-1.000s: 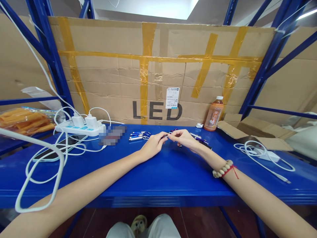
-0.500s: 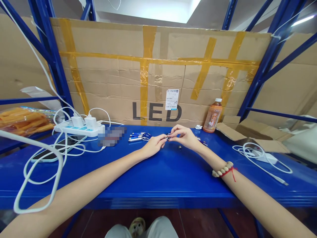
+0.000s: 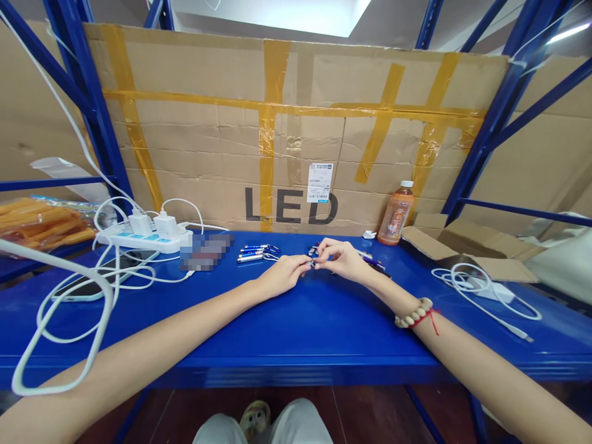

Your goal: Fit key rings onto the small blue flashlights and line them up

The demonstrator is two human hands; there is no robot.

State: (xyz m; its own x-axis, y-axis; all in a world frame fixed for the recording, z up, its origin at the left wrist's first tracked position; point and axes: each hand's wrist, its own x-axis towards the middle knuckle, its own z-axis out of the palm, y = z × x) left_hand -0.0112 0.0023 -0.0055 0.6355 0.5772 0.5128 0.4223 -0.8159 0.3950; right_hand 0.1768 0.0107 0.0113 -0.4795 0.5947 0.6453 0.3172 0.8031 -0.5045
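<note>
My left hand (image 3: 282,275) and my right hand (image 3: 341,259) meet at the middle of the blue shelf (image 3: 296,320), fingertips pinched together on one small blue and silver keychain torch (image 3: 312,263). Both hands rest low on the shelf surface. A row of similar small blue torches (image 3: 256,253) lies just left of my left hand. More of them (image 3: 372,260) lie behind my right hand, partly hidden by it. A bead bracelet with a red thread (image 3: 415,314) is on my right wrist.
A white power strip with chargers (image 3: 141,237), white cables (image 3: 69,302) and a phone (image 3: 87,285) lie at the left. An orange drink bottle (image 3: 395,214) stands against the taped cardboard wall (image 3: 296,135). An open cardboard box (image 3: 467,246) and another white cable (image 3: 485,293) lie right.
My right hand rose a little, then came back down, and both hands stay pinched on the small torch. The view shifted slightly.
</note>
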